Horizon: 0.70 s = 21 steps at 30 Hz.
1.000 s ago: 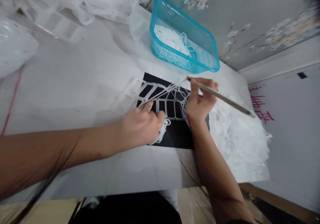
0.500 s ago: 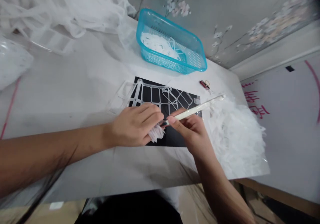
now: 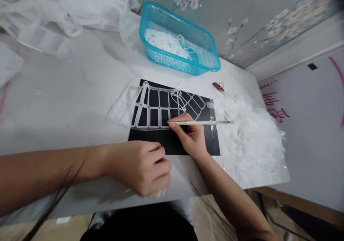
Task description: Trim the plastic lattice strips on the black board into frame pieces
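Observation:
My right hand (image 3: 192,135) pinches a slim, pale, pen-like tool (image 3: 206,123), its pointed end at the lower edge of a translucent white lattice sheet (image 3: 154,109). The sheet has rows of rounded-rectangle openings and lies on a black mat (image 3: 172,146), its left part reaching past the mat. A loose white loop (image 3: 177,97) rests on the lattice. In front of the mat, my left hand (image 3: 150,169) is closed with curled fingers, low over the table near its front edge. What it holds, if anything, is hidden.
Behind the mat stands a blue plastic basket (image 3: 180,60) holding thin white pieces. A heap of white translucent scraps (image 3: 252,144) lies at right, and a small red item (image 3: 218,86) sits behind it. More white lattice material (image 3: 67,8) is piled at back left.
My left hand has drawn back toward the table's front edge, and the clear strips seen in it earlier are out of sight. The pale tool has turned nearly level, its tip now at the lattice.

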Tool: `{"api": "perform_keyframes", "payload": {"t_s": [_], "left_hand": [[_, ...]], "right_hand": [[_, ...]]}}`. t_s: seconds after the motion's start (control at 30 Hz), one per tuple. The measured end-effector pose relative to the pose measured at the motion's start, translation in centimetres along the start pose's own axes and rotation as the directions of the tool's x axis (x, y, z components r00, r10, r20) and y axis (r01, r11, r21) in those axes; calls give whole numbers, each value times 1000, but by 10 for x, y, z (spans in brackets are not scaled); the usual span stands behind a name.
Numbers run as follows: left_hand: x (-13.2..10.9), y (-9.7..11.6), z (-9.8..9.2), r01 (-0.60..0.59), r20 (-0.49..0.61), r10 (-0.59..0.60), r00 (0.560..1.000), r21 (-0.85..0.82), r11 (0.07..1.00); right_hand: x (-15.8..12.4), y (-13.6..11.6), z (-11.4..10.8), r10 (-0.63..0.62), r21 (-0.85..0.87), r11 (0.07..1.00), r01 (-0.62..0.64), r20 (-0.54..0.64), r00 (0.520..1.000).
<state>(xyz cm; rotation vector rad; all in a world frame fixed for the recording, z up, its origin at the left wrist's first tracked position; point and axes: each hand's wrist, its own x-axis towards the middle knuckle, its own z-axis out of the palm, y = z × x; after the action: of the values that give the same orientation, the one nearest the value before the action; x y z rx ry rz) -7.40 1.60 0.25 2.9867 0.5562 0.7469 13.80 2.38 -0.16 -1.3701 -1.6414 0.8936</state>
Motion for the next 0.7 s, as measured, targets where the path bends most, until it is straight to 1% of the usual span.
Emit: {"api": "perform_keyframes", "payload": {"t_s": [0.03,0.07,0.1,0.2,0.3,0.37,0.5,0.6,0.7], "left_hand": [[2,1,0,-105,25,104,994,22,994],[4,1,-1,-186,46,184,982,60,981],[6,2,-2,-228,49,223,974,114,967],[12,2,-3,-159,3,165,986,264,951],[13,3,0,-100,-17,111,994,318,943],[12,3,3,-78,-16,88,996,324,943],[11,3,7,-59,1,62,998,284,957],[11,3,7,-57,10,56,998,260,964],[12,2,7,-52,-7,56,998,244,968]], "right_hand": [[0,3,1,-15,-13,1000,15,9,1000],[0,4,2,-21,-19,1000,21,17,1000],[0,5,2,-23,-20,1000,24,28,999],[0,4,-1,-54,-28,998,56,70,996],[1,3,-2,-78,-34,996,81,87,993],[1,3,-2,-76,-34,996,80,90,993],[1,4,-2,-85,-43,995,90,95,992],[2,4,-2,-110,-53,992,116,98,989],[2,4,0,-145,-74,985,153,106,984]]}}
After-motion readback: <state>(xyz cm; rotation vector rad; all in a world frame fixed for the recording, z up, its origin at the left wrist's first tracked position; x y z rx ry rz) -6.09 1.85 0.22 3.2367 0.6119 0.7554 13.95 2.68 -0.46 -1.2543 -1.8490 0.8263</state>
